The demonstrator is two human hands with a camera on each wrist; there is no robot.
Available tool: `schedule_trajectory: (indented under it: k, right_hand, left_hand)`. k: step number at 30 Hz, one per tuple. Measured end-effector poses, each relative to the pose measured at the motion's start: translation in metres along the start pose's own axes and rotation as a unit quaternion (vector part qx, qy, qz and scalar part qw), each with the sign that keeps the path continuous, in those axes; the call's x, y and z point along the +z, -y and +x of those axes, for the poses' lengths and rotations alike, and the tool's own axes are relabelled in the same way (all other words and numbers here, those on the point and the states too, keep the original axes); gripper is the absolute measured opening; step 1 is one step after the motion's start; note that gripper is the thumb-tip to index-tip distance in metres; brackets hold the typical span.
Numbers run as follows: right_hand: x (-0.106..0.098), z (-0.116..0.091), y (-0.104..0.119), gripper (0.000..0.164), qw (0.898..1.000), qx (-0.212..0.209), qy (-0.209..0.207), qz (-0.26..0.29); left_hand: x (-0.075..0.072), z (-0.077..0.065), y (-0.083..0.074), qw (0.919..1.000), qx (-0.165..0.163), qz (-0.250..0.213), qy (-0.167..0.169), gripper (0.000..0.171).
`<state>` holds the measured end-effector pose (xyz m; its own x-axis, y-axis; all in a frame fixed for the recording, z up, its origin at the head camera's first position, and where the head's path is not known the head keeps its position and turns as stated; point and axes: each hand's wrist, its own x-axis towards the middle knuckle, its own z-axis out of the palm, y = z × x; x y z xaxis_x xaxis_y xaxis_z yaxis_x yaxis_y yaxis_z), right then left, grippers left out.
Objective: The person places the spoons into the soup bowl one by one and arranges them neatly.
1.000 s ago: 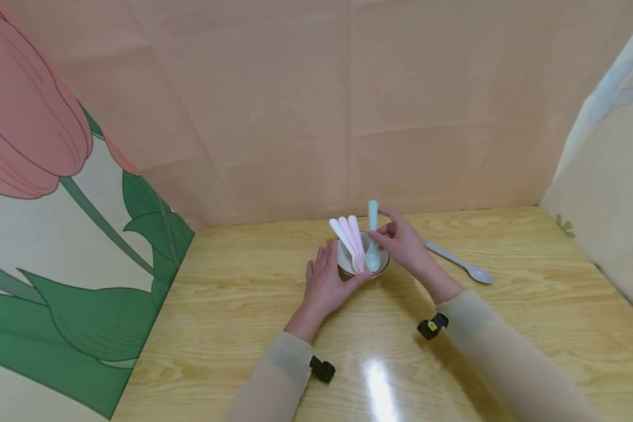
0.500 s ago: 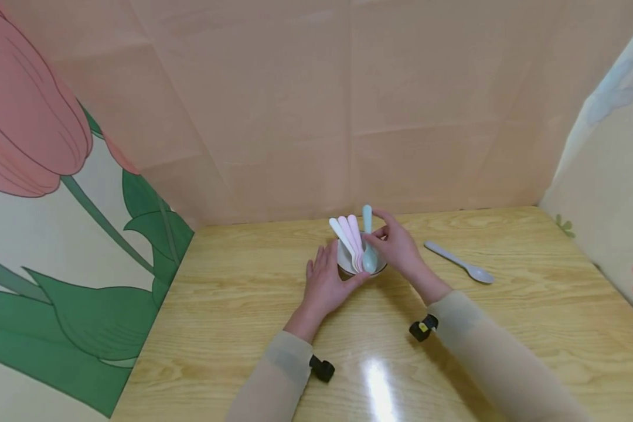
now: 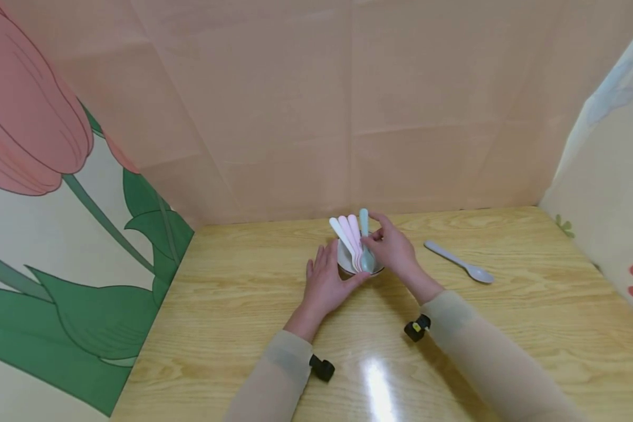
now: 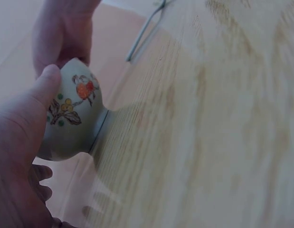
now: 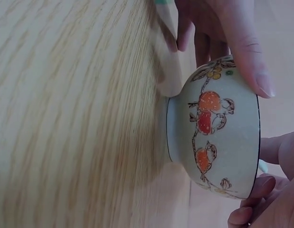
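A small bowl with painted orange birds on its outer wall stands on the table. My left hand holds it from the left and near side, the thumb over the rim and the other fingers round the wall. Inside lean a white spoon and two pink spoons, handles up and tilted to the far left. With thumb and fingers, my right hand pinches a light blue-green spoon upright at the bowl's right, its scoop down inside beside the pink ones.
A pale purple spoon lies on the wooden table, right of the bowl. Close behind rises a plain pinkish backdrop. Panels printed with flowers stand at the left and right.
My right hand has moved left and slightly down with the blue-green spoon, bringing it against the pink spoons in the bowl. The left hand and bowl have stayed in place.
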<state>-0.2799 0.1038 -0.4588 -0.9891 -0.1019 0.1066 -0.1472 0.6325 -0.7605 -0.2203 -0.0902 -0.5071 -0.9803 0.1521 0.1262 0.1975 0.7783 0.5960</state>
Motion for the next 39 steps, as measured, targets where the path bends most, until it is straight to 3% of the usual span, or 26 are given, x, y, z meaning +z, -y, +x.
schedule_trajectory:
  k: [21,39]
  right_hand:
    - [0.0028,-0.0022,0.0068,0.065,0.996,-0.028,0.003,-0.09]
    - [-0.0024,-0.0064,0.0034,0.062,0.998,-0.037,0.018,-0.054]
  left_hand:
    - [0.0013,0.0015,0.0018,0.9999,0.008,-0.008,-0.008,0.113]
    - [0.0034,0.0021,0.0047,0.9999,0.006,-0.003,-0.008,0.115]
